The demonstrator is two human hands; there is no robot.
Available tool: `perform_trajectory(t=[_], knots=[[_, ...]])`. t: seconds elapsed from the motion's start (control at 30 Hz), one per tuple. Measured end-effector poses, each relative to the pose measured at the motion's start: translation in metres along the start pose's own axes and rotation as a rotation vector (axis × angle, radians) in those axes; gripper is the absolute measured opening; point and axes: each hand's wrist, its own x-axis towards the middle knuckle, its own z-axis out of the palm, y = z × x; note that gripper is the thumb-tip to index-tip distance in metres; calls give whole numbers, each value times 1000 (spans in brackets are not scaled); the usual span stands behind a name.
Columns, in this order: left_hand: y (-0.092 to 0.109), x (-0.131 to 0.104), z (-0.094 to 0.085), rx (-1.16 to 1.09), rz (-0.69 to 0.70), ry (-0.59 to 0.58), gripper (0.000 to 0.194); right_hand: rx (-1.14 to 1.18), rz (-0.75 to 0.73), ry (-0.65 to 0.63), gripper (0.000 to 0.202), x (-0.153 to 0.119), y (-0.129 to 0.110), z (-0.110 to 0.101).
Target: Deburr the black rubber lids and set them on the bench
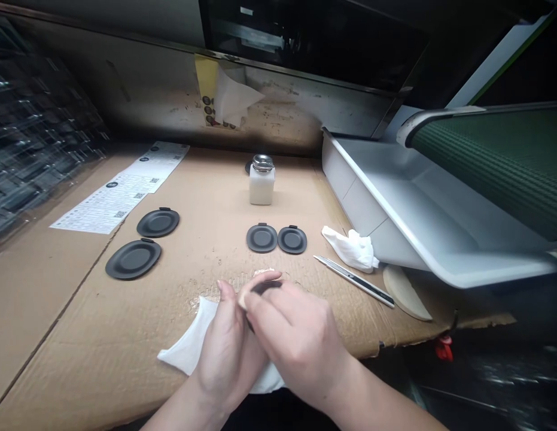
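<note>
My left hand point(228, 353) is cupped around a dark grey oval lid-like piece point(265, 287), which is mostly hidden behind my fingers. Over it, my right hand point(296, 335) is closed with fingertips pressed together. A small beige edge point(242, 298) shows at those fingertips; its kind cannot be made out. Beneath both hands lies a white cloth point(191, 344) on the cardboard. Just beyond them sit two matching dark pieces with small tabs, one on the left point(261, 238) and one on the right point(292, 239). Two more, a near one point(133, 259) and a far one point(158, 222), lie to the left.
A white bottle with a metal top point(261, 185) stands at the back. On the right are a crumpled tissue point(352, 248), a utility knife point(354, 280), a beige half-round pad point(406, 293) and a grey bin point(377, 206). Printed sheets point(103, 206) and stacked clear plastic point(36, 120) are left.
</note>
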Motion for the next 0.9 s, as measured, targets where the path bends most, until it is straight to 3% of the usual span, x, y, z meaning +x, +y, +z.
perform_trajectory(t=[0.17, 0.3, 0.5, 0.6, 0.67, 0.77, 0.9], knots=[[0, 0, 1, 37, -8, 51, 57, 119, -137, -120, 17, -23, 3, -21], [-1, 6, -1, 6, 3, 1, 55, 207, 103, -58, 17, -28, 21, -33], [-2, 7, -2, 7, 38, -27, 51, 266, 301, 6, 14, -19, 6, -4], [-2, 4, 0, 26, 30, 1, 48, 259, 292, -1, 14, -19, -8, 2], [-3, 3, 0, 39, 21, 6, 47, 259, 235, -83, 15, -20, -7, -6], [-3, 3, -1, 27, 27, -5, 50, 244, 197, -181, 13, -23, 11, -29], [-2, 4, -2, 10, 25, -13, 52, -7, 352, 16, 14, -33, 51, -51]])
